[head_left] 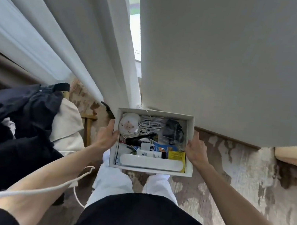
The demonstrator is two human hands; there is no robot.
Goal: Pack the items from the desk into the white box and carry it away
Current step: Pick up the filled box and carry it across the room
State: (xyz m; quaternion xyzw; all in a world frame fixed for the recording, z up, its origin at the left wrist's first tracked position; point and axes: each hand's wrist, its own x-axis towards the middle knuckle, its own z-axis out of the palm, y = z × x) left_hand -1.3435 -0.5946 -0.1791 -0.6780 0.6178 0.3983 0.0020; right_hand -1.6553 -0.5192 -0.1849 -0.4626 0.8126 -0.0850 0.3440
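I hold the white box (pixel 189 162) in front of my body, above the floor. My left hand (pixel 107 135) grips its left wall and my right hand (pixel 196 150) grips its right wall. Inside lie several items: a round white device (pixel 128 125), coiled white cables (pixel 148 126), a dark bundle (pixel 172 130), a black comb (pixel 139 140), a white tube (pixel 150 153), a yellow packet (pixel 176 155) and a long white case (pixel 150 163).
Pale curtains (pixel 97 37) hang ahead with a narrow gap of window (pixel 136 23). A large white surface (pixel 227 66) stands at the right. Dark clothes (pixel 10 130) pile on the left. A white cord (pixel 35 191) crosses my left arm. The floor (pixel 239 183) is mottled brown.
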